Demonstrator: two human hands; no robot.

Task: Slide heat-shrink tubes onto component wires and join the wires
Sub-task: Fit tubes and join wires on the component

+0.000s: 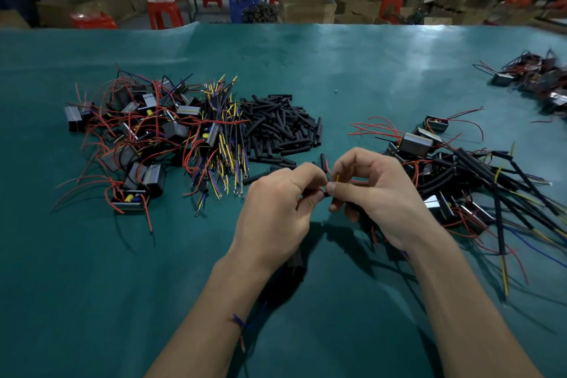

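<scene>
My left hand [276, 209] and my right hand [374, 193] meet above the green table [122, 285], fingertips nearly touching. Between them they pinch thin wires: a red wire [327, 167] curls up past a short black heat-shrink tube [323, 160], and a yellow wire tip [337, 178] sticks up by my right thumb. A dark component [295, 261] hangs below my left hand, mostly hidden. A heap of black heat-shrink tubes [276, 126] lies just beyond my hands.
At the left lies a tangle of small grey components with red wires [132, 132], beside a bundle of yellow and blue leads [221, 144]. Sleeved assemblies [460, 181] are piled at the right, more components [537, 83] at the far right. Red stools and boxes stand behind the table.
</scene>
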